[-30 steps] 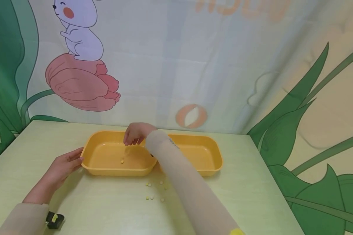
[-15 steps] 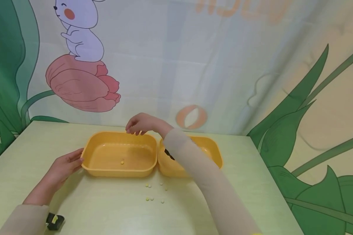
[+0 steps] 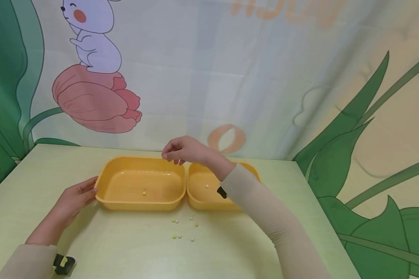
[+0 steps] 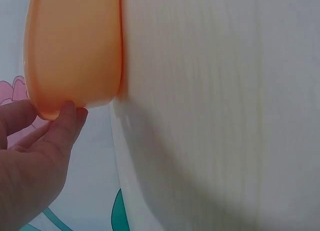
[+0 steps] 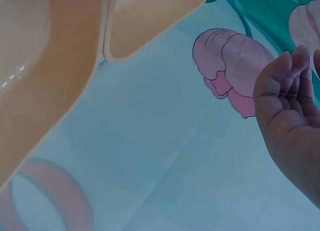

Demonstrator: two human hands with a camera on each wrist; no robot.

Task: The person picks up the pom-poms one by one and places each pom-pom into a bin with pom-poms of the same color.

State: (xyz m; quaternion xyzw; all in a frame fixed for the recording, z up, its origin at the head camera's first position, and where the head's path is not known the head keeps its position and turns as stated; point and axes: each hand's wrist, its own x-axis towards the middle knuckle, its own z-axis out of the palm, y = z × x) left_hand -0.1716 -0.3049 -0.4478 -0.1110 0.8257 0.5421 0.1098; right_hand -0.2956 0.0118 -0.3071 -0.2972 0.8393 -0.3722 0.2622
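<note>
In the head view my left hand (image 3: 76, 197) rests its fingertips on the outer left end of the left yellow tray (image 3: 141, 206). The left wrist view has that orange-looking tray (image 4: 75, 46) with the thumb and fingers at its end near the rim. My right hand (image 3: 186, 150) hovers at the back, over the inner ends of both trays, its fingers loosely bent. Nothing shows between those fingers (image 5: 276, 71) in the right wrist view. One small yellow pellet (image 3: 144, 193) lies inside the left tray. The right yellow tray (image 3: 204, 205) contains a whitish pellet (image 3: 207, 186); my forearm covers part of this tray.
Several small pale and yellow pellets, among them a yellow pellet (image 3: 174, 236), lie on the light table (image 3: 125, 248) in front of the trays. A printed curtain (image 3: 181, 77) hangs right behind the table's back edge.
My right hand has risen out of the left tray and shifted right, uncovering the pellet in the right tray. The left hand stays at the left tray's end.
</note>
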